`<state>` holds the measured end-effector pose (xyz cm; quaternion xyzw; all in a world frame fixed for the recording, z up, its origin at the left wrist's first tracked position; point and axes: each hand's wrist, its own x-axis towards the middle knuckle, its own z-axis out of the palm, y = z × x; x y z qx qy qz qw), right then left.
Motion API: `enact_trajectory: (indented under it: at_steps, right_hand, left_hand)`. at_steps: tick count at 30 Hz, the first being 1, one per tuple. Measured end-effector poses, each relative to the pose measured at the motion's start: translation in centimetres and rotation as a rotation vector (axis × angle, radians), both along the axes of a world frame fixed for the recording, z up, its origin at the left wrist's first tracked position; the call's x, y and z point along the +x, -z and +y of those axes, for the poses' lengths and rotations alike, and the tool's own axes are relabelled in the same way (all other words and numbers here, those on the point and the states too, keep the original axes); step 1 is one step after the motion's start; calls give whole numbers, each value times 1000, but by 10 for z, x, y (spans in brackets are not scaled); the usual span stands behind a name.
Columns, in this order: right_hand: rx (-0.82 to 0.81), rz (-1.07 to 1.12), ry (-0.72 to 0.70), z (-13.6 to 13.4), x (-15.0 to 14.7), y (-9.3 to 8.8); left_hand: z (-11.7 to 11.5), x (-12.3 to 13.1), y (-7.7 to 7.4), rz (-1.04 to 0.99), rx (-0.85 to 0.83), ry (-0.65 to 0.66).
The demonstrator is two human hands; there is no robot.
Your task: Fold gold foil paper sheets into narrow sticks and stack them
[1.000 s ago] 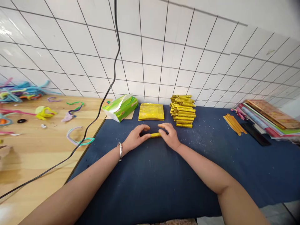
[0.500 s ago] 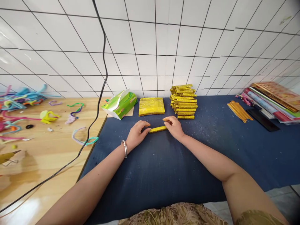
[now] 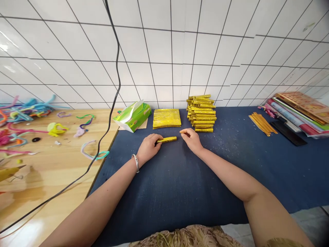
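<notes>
"Two grips. Left first?"

"Left grip (image 3: 149,146): thumb and fingers pinched on the left end of a gold roll (image 3: 168,139). Free end points toward the other side. Roll resting or lifted: can't tell."

"Why by the end?"

"Guess: leaves most of its length uncovered and reachable from the right."

"Right grip (image 3: 191,140)?"

"Narrow, fingertips near each other just past the roll's free end, apart from it. Nothing seen between them; can't tell if the tips meet."

"Under both?"

"Dark blue counter (image 3: 167,192), pale specks on it."

"Beyond the grips?"

"Flat gold stack (image 3: 167,118) straight past the roll, between the grips. Pile of gold rolls (image 3: 202,115) just beyond the right grip, mostly lying the same way. Both likely put there to be in easy reach, off the near working patch. Green tissue pack (image 3: 137,115) beyond the left grip, by the wall, probably out of the way."

"Farther right of the right grip?"

"Gold strips (image 3: 262,124), fanned; then a black flat item (image 3: 289,133); then stacked books (image 3: 298,109), likely shoved aside."

"Left of the left grip?"

"Wooden counter (image 3: 61,161), fuzzy coloured stems (image 3: 33,109) heaped at its far side. Yellow tool (image 3: 7,173) at the edge, maybe a glue gun. Black cable (image 3: 117,68) hangs between, left of the grip."
</notes>
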<state>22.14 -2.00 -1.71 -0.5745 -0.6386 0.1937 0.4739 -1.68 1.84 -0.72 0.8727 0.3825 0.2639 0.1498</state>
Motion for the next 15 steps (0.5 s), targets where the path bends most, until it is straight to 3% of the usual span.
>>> enact_trajectory:
  at_steps: [5,15]
  right_hand:
    - [3,-27,-27,-2,0,0]
    - [-3,-108,-50,-7,-5,3]
  left_hand:
    - [-3,5,-4,32,46,-4]
    - [-10,21,-4,99,98,116]
